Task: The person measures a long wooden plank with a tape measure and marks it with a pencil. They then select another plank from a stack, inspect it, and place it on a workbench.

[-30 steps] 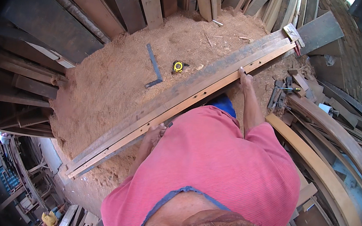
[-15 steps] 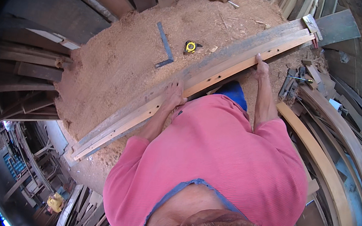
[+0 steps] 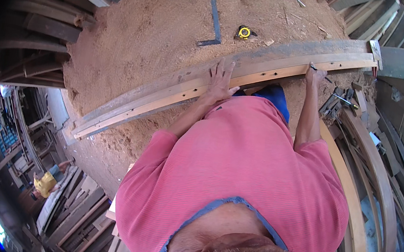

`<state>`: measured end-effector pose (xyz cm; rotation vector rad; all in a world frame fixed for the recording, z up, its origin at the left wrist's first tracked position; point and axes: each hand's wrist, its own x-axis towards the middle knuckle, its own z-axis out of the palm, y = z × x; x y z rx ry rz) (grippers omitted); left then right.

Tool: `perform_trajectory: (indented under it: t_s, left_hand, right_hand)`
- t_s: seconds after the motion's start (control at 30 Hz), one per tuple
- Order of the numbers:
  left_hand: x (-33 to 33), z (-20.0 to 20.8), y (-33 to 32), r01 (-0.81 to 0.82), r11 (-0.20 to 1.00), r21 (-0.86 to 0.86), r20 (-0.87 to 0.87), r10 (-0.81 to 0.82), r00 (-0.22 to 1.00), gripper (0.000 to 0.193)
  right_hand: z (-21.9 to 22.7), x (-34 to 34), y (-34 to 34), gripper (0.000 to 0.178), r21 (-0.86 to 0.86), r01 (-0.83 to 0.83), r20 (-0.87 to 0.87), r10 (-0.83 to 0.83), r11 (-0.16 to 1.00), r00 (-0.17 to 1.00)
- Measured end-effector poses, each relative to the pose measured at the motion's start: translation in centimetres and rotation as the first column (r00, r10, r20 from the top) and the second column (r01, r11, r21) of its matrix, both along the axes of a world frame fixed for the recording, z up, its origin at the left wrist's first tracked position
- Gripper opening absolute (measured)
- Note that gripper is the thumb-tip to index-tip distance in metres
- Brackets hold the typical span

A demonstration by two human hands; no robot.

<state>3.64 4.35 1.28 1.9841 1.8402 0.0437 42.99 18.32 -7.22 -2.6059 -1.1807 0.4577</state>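
A long pale wooden beam [image 3: 275,74] with dark holes along its near face lies slantwise in front of me, beside a greyish board on the sawdust. Flat on the wood, near the beam's middle, rests my left hand [image 3: 221,83], its fingers spread and nothing in it. Farther right, my right hand [image 3: 314,77] is closed around a slim dark pen-like tool [image 3: 327,80] at the beam's near edge. The exact kind of this tool is too small to make out. A clamp-like metal piece [image 3: 375,54] with red below it sits at the beam's right end.
Beyond the beam lie a dark try square [image 3: 216,22] and a yellow-black tape measure [image 3: 244,32] on the sawdust [image 3: 163,30]. At right are a screwdriver [image 3: 351,104], other hand tools and curved timbers [image 3: 378,168]. A person in yellow [image 3: 45,185] is at far lower left.
My right hand has closed on the slim dark tool, where before its thumb lay on the beam. My left hand stays on the wood, fingers more spread. The view has turned.
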Motion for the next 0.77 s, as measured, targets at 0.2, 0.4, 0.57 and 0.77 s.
perform_trajectory:
  t_s: [0.2,0.4,0.57,0.77]
  left_hand:
    - [-3.1,12.0,-0.3,0.377,0.884,-0.275,0.924,0.351,-0.15,0.086]
    - [-4.9,28.5,-1.2,0.285,0.789,0.544,0.64,-0.17,-0.749,0.074]
    - [-10.9,32.3,-4.2,0.264,0.782,0.565,0.663,-0.24,-0.709,0.054]
    - [-22.8,25.2,-10.3,-0.692,0.711,0.122,0.915,-0.351,-0.199,0.085]
  right_hand:
    - [3.1,-5.9,-1.9,0.074,-0.036,-0.397,0.237,0.394,0.917,0.888]
    - [1.5,-6.0,-2.0,0.071,-0.205,-0.467,0.313,0.51,0.86,0.801]
    - [1.7,-5.7,-0.9,0.073,-0.331,-0.401,0.306,0.499,0.854,0.811]
    - [6.4,-9.3,0.1,0.084,-0.472,-0.464,0.214,0.608,0.75,0.765]
